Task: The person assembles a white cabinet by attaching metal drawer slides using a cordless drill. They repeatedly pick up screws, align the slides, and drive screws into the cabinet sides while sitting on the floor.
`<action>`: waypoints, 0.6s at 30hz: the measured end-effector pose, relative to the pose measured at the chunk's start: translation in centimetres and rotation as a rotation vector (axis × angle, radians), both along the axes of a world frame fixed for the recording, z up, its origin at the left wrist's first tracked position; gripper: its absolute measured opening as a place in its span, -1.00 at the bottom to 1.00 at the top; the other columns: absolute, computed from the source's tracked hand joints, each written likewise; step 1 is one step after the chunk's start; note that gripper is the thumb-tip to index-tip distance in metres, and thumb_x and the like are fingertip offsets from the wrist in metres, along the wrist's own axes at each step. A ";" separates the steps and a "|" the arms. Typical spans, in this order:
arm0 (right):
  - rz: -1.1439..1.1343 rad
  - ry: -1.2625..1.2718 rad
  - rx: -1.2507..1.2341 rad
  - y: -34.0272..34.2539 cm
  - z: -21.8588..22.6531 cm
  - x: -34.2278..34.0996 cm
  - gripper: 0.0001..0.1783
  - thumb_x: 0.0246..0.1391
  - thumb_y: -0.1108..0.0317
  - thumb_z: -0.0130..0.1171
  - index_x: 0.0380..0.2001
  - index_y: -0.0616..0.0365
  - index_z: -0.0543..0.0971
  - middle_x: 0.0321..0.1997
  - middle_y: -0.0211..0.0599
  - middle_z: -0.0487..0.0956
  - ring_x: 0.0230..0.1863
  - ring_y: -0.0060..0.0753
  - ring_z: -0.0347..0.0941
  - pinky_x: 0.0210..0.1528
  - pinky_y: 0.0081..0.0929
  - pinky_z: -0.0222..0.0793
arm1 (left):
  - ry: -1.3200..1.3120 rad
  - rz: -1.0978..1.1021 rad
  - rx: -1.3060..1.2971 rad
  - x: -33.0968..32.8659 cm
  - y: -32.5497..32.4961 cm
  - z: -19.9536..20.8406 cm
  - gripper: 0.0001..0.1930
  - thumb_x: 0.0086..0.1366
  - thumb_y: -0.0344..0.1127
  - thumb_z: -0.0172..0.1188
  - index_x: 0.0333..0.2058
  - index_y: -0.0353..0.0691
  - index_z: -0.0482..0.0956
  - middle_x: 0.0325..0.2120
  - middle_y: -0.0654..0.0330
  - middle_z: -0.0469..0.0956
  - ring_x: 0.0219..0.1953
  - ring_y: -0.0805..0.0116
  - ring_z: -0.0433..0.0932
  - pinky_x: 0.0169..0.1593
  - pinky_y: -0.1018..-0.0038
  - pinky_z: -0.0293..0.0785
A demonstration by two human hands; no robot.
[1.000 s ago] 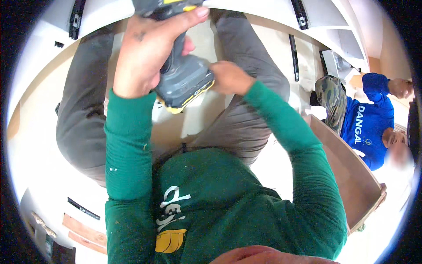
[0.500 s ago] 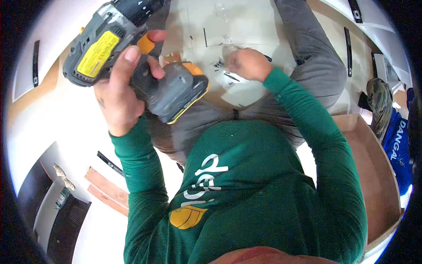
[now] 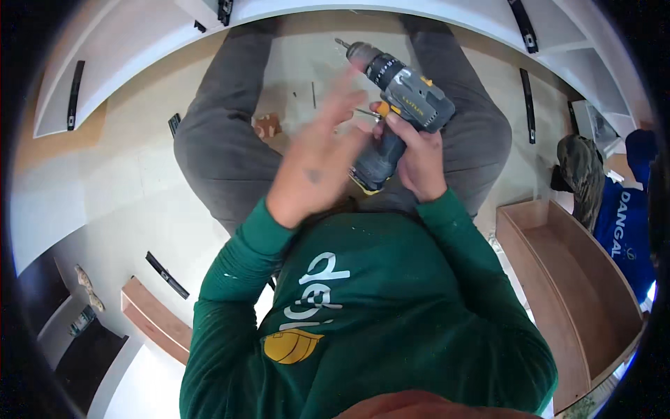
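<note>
A grey and black cordless drill (image 3: 419,101) with yellow trim sits above my lap, its chuck toward the far left. A short bit (image 3: 342,43) sticks out of the chuck. My right hand (image 3: 422,157) is closed around the drill's grip near the orange trigger. Beside its fingers a thin metal piece (image 3: 366,112) shows; I cannot tell how it is held. My left hand (image 3: 317,157), smeared by motion, is left of the drill, with its fingers near the chuck and grip. Whether it holds anything is unclear.
A white cabinet panel (image 3: 363,15) curves across the far side. Black drawer slides (image 3: 75,94) are fixed on it, and another slide (image 3: 167,274) lies at left. Wooden drawer boxes stand right (image 3: 558,293) and left (image 3: 157,318). A brown scrap (image 3: 266,126) lies between my legs.
The drill has passed from my left hand to my right and moved rightward. My right hand has left the small hardware on the floor. The view has shifted, showing more of the cabinet.
</note>
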State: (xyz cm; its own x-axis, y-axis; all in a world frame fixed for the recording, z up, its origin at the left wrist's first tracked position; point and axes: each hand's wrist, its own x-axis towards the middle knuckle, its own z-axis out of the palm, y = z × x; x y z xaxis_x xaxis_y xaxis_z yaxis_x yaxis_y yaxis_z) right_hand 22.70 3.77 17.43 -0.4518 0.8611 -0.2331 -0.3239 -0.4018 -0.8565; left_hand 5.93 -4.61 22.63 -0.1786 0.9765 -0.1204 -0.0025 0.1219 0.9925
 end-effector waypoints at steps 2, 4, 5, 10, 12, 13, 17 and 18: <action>-0.001 -0.094 0.025 0.7 -2.1 0.6 -0.62 0.23 0.49 0.20 0.11 0.27 0.51 -0.04 -0.12 0.67 -0.16 -0.40 0.60 -0.02 -0.37 0.55 | -0.122 0.214 -0.004 -1.4 0.8 -1.8 -0.41 0.49 -0.10 0.09 0.36 -0.27 0.26 0.14 -0.04 0.56 0.14 0.27 0.53 0.24 0.30 0.38; 0.022 -0.049 0.025 1.0 -2.2 0.9 -0.64 0.23 0.46 0.23 0.08 0.27 0.52 -0.11 -0.09 0.68 -0.31 -0.47 0.57 -0.17 -0.40 0.56 | -0.262 0.385 -0.103 -2.6 1.6 -4.4 -0.45 0.51 0.04 0.08 0.28 -0.23 0.36 0.06 -0.01 0.62 0.11 0.25 0.55 0.24 0.29 0.36; 0.038 -0.046 0.004 0.3 -2.0 1.0 -0.63 0.23 0.45 0.23 0.08 0.27 0.52 -0.11 -0.09 0.68 -0.31 -0.45 0.57 -0.17 -0.39 0.55 | -0.538 0.405 -0.101 -1.8 2.0 -5.2 -0.49 0.49 0.13 0.10 0.16 -0.17 0.44 0.02 0.02 0.63 0.07 0.24 0.57 0.22 0.31 0.35; 0.380 -0.132 0.334 -2.1 -2.8 4.7 -0.55 0.19 0.51 0.26 0.15 0.29 0.49 -0.08 -0.08 0.67 -0.21 -0.34 0.61 -0.07 -0.37 0.55 | -1.030 0.353 0.030 2.1 5.2 -5.2 -0.55 0.46 0.11 0.15 0.04 -0.16 0.49 -0.23 0.18 0.63 -0.08 0.19 0.62 0.10 0.19 0.50; 0.317 -0.244 0.235 -2.7 -3.3 4.7 -0.49 0.13 0.51 0.34 0.17 0.26 0.49 -0.11 -0.17 0.67 -0.10 -0.33 0.61 0.06 -0.33 0.52 | -1.114 0.367 0.046 2.9 5.5 -4.4 -0.60 0.46 0.07 0.17 -0.03 -0.16 0.52 -0.34 0.23 0.59 -0.17 0.18 0.63 0.04 0.14 0.54; 0.280 -0.297 0.290 -2.4 -3.3 4.6 -0.40 0.10 0.50 0.37 0.22 0.25 0.44 -0.01 -0.18 0.62 0.00 -0.34 0.56 0.12 -0.34 0.48 | -1.219 0.340 0.079 2.9 5.2 -4.3 -0.63 0.46 0.05 0.18 -0.07 -0.15 0.53 -0.39 0.25 0.57 -0.22 0.19 0.63 0.02 0.13 0.56; 0.233 -0.230 0.489 -1.7 -1.5 1.6 -0.06 -0.05 0.54 0.34 0.44 0.16 0.22 0.27 -0.23 0.47 0.27 -0.46 0.37 0.30 -0.45 0.31 | -1.238 0.437 0.029 2.6 6.4 -4.9 -0.77 0.43 -0.11 0.25 -0.22 -0.14 0.54 -0.50 0.28 0.51 -0.35 0.28 0.59 0.00 0.16 0.61; 0.205 -0.245 0.477 -1.8 -1.9 1.7 -0.05 -0.06 0.55 0.32 0.44 0.16 0.21 0.27 -0.25 0.46 0.24 -0.47 0.38 0.29 -0.46 0.31 | -1.197 0.453 -0.028 2.8 7.1 -5.3 -0.79 0.42 -0.14 0.26 -0.24 -0.14 0.53 -0.52 0.28 0.50 -0.37 0.29 0.59 0.00 0.17 0.62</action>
